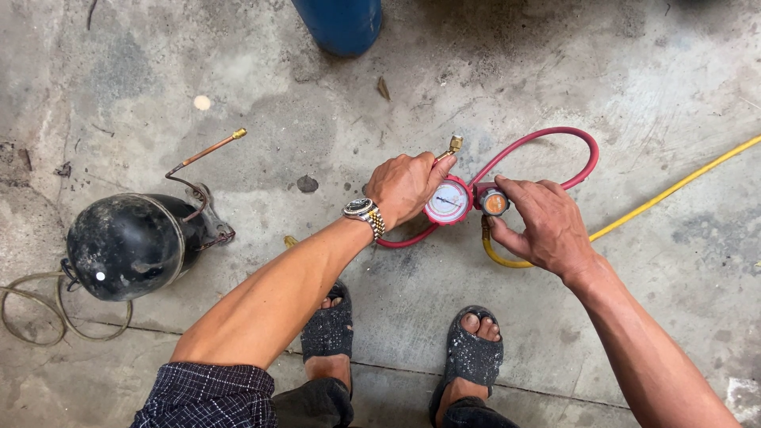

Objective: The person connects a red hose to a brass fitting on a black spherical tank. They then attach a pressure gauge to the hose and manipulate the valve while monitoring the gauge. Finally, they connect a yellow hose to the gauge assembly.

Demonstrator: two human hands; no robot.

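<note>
Now, hands: left hand grips the pressure gauge; right hand pinches its orange knob.
Hoses: red hose loops beyond; yellow hose trails right.
Around: black compressor far left, blue cylinder beyond.

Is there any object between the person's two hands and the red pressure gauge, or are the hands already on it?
Nothing visible stands between them. The left hand grips the red pressure gauge from its left side, and the right hand has its fingers on the small orange-faced knob beside the dial.
</note>
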